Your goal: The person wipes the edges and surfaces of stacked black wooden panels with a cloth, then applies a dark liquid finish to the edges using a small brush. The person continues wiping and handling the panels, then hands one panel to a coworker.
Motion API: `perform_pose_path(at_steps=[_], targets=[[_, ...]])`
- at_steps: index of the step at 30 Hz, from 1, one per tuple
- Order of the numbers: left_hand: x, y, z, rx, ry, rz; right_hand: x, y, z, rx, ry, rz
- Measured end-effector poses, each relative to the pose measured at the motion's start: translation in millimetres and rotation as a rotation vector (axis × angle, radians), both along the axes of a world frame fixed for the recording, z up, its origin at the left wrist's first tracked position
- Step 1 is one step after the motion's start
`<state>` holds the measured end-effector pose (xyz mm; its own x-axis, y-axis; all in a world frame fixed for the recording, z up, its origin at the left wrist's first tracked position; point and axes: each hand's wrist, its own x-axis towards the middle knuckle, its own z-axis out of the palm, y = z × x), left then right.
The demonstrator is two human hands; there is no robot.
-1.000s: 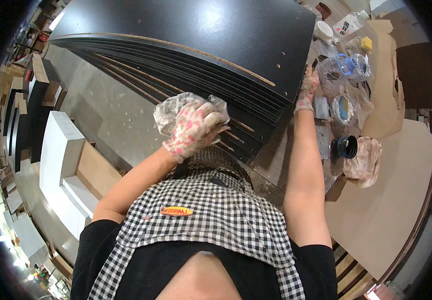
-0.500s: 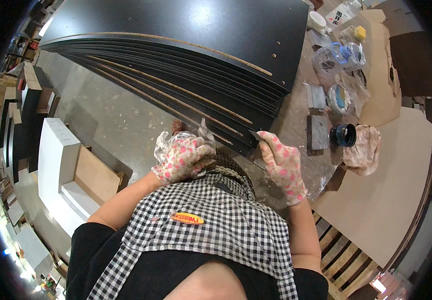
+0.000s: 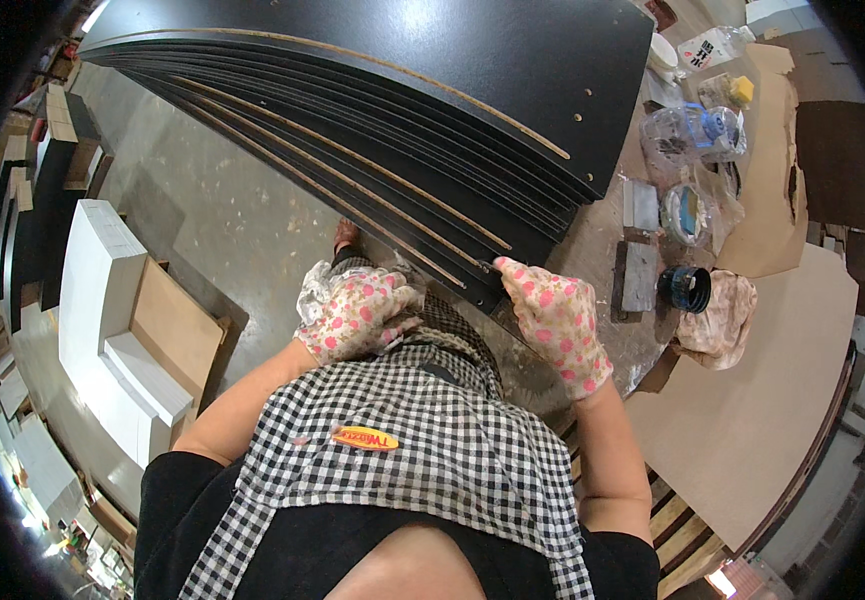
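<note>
Working the near corner of a fanned stack of black panels [image 3: 422, 130] lying across the bench [image 3: 602, 260], a person's right hand [image 3: 557, 320] rests spread on the panel edges, closed on nothing, while the left hand [image 3: 357, 315] is clenched on a crumpled clear plastic wad [image 3: 314, 292]. The panels look stiff, heavy and slick-faced, best taken by their raw edges. Roughly ten panels show; beside them two grey blocks [image 3: 637, 275], one black jar [image 3: 687, 288], one plastic bottle [image 3: 687, 130].
</note>
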<state>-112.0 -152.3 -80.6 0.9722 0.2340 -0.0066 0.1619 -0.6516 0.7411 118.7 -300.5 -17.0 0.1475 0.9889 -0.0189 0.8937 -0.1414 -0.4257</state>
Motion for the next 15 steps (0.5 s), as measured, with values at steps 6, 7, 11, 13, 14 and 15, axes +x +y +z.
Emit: perform_pose_path(at_steps=[6, 7, 11, 13, 14, 15], targets=[[-1, -2, -1, -0.024, 0.052, -0.047, 10, 10, 9, -0.038, -0.18, 0.177], [-1, -3, -2, -0.027, 0.06, -0.042, 11, 11, 10, -0.026, -0.203, 0.197], [-2, -4, -5, -0.053, 0.047, -0.023, 12, 16, 13, -0.059, -0.161, 0.2], [-3, -4, -7, -0.037, 0.076, -0.025, 11, 17, 14, -0.085, -0.253, 0.243], [-3, -4, -8, -0.04, 0.074, -0.025, 11, 18, 15, -0.108, -0.305, 0.258], [-3, -3, -8, -0.034, 0.059, -0.023, 11, 19, 15, -0.091, -0.296, 0.258]])
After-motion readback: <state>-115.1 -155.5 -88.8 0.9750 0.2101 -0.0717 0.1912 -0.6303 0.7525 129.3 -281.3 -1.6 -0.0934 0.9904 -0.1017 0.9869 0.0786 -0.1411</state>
